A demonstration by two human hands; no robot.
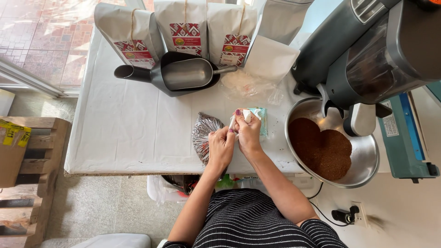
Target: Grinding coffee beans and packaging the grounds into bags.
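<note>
Held thing: a small white-and-teal paper sachet (254,117), pinched between your two hands just above the white-covered surface (124,133), near its front edge and about mid-scene.
Right hand: your right hand (248,134) has its fingers (239,115) closed on the sachet's left end; thumb and forefinger meet on the white corner, so the grip is tight and leaves no gap.
Left hand: your left hand (221,146) sits just left of the right one, touching it, fingers curled in and pinched on the same white corner from the near side.
Key relation: the sachet runs out to the right and slightly far from both sets of fingertips; its long axis lies roughly left to right, free end toward the round steel bowl of brown ground powder (331,146). The right hand is the nearer to its body.
Beside the hands: a clear plastic bag of dark speckled contents (203,134) lies on the surface just left of your left hand, partly under it.
Far side: a grey metal scoop (183,73) rests in a dark tray, with grey paper pouches bearing red patterned labels (183,27) standing behind it.
Right side: a grey grinding machine (367,55) overhangs the bowl; a teal heat sealer (404,138) lies beyond.
</note>
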